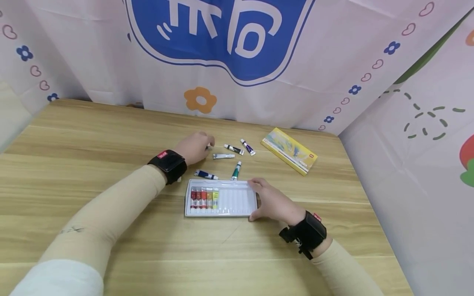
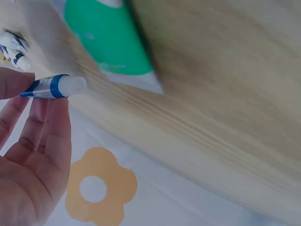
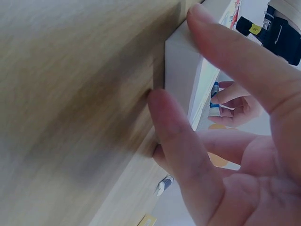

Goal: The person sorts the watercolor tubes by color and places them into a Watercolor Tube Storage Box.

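Observation:
My left hand (image 1: 193, 149) pinches a small blue-banded paint tube (image 2: 49, 87) with a white cap between thumb and fingers, past the back left of the tray. My right hand (image 1: 275, 202) grips the right end of a white plastic paint tray (image 1: 238, 203), thumb at the near corner, fingers at the far one. Red, orange and yellow tubes (image 1: 203, 199) fill the tray's left slots. Behind it lie loose tubes: dark blue (image 1: 205, 175), green (image 1: 236, 170), whitish (image 1: 224, 156), black (image 1: 234, 149) and purple (image 1: 247, 147). A green tube (image 2: 106, 37) looms close in the left wrist view.
A yellow paint box (image 1: 289, 151) lies at the back right of the wooden table (image 1: 111, 135). A printed cloth (image 1: 237, 96) hangs along the table's back edge, with another sheet (image 1: 389, 172) on the right side.

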`<act>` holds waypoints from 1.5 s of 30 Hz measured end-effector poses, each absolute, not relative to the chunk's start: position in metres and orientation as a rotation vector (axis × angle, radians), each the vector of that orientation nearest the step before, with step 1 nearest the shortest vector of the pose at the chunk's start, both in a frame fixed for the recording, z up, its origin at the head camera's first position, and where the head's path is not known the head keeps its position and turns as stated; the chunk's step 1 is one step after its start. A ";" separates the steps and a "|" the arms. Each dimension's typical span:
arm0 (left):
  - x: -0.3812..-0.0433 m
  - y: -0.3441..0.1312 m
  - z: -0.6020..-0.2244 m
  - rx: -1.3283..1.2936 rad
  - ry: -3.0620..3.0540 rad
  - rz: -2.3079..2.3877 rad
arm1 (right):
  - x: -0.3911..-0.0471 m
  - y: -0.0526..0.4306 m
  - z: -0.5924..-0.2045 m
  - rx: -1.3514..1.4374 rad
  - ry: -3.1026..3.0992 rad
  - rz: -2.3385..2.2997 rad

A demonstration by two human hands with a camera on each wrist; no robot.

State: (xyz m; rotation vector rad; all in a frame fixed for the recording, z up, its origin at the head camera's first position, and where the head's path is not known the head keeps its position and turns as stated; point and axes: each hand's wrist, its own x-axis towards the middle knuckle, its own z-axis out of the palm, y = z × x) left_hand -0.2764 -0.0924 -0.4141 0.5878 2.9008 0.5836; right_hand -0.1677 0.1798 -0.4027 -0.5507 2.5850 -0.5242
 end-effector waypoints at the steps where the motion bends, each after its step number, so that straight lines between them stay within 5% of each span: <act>1: -0.275 -0.093 -0.414 0.594 2.899 0.589 | -0.168 0.180 -0.403 -0.549 2.585 -0.525; 45: -0.232 -0.076 -0.378 0.591 2.524 1.295 | -0.171 0.183 -0.407 -0.551 2.563 -0.553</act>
